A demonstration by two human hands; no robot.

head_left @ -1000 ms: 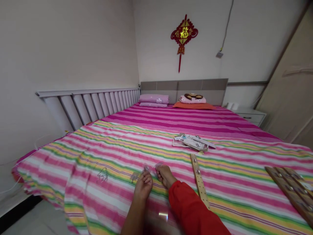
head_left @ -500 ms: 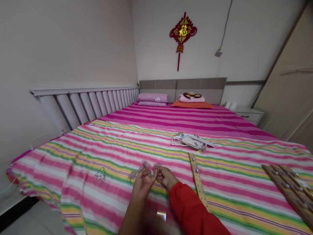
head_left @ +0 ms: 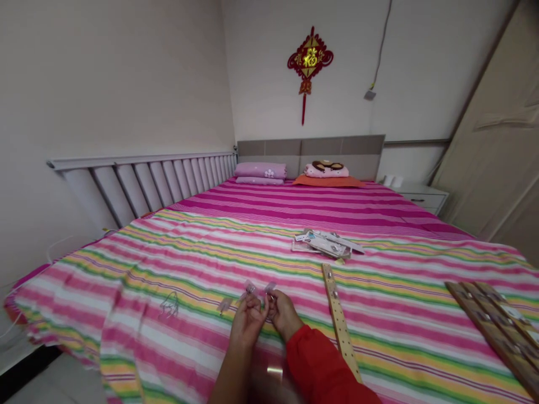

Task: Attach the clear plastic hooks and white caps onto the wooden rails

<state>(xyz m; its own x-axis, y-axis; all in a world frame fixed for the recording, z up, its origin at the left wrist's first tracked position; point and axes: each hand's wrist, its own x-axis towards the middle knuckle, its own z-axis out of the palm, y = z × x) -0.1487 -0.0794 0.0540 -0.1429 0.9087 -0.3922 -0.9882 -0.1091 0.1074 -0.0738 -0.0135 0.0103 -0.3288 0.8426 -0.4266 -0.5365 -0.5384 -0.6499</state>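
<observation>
My left hand (head_left: 248, 321) and my right hand (head_left: 284, 314) are close together above the striped bedspread (head_left: 138, 331), the right arm in a red sleeve (head_left: 320, 365). Fingers of my left hand pinch a small clear plastic piece (head_left: 251, 289), and a second clear piece (head_left: 224, 304) hangs out to its left, perhaps attached. My right fingertips hold another clear piece (head_left: 269, 287). Their exact shape is too blurred to tell. A small tangle of thin clear loops (head_left: 169, 306) lies on the bedspread left of my hands.
A perforated wooden strip with metal fittings (head_left: 339, 320) lies right of my hands. A wooden board (head_left: 492, 331) sits at the right edge, and a pile of packets (head_left: 322, 244) lies farther ahead. Pillows (head_left: 261, 172) stand at the headboard; a slatted rail (head_left: 147, 185) runs along the left wall.
My hands have drawn slightly closer together, still holding the clear pieces. The whole scene has shifted a little left in view as my head turned.
</observation>
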